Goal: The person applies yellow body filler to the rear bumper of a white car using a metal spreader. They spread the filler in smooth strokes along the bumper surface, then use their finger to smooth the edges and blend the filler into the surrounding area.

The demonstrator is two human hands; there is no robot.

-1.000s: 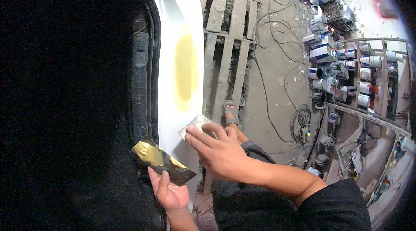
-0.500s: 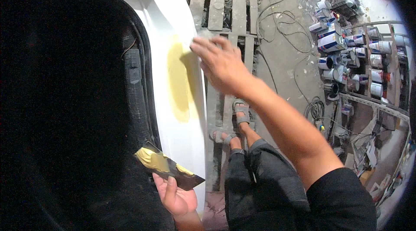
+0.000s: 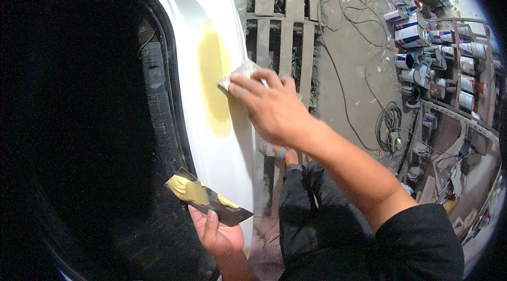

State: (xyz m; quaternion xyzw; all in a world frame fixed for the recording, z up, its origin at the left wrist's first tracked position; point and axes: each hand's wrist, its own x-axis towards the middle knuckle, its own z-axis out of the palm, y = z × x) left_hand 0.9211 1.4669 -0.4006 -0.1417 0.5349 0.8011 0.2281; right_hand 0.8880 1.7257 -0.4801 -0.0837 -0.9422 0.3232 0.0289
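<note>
A white car body panel (image 3: 215, 157) curves down the middle, with a long smooth patch of yellow body filler (image 3: 210, 64) on it. My right hand (image 3: 272, 101) pinches a thin, flat putty spreader (image 3: 244, 71) whose edge lies at the right side of the patch. Below, my left hand (image 3: 217, 231) holds a dark flat mixing plate (image 3: 227, 212) by its lower edge, thumb on top. Thick yellow filler (image 3: 189, 188) is heaped at the plate's left end, with a smaller streak along its upper edge.
Left of the panel lies a dark opening edged by a black rubber seal (image 3: 177, 75). Wooden slats (image 3: 264, 43) cover the floor at right, with a loose hose (image 3: 338, 70) beyond. Many paint cans (image 3: 412, 35) crowd a rack at far right. My sandaled feet stand beside the panel.
My right hand has moved down along the filler patch, and the spreader now shows clearly. My left hand keeps its hold on the plate. The whole view has shifted slightly.
</note>
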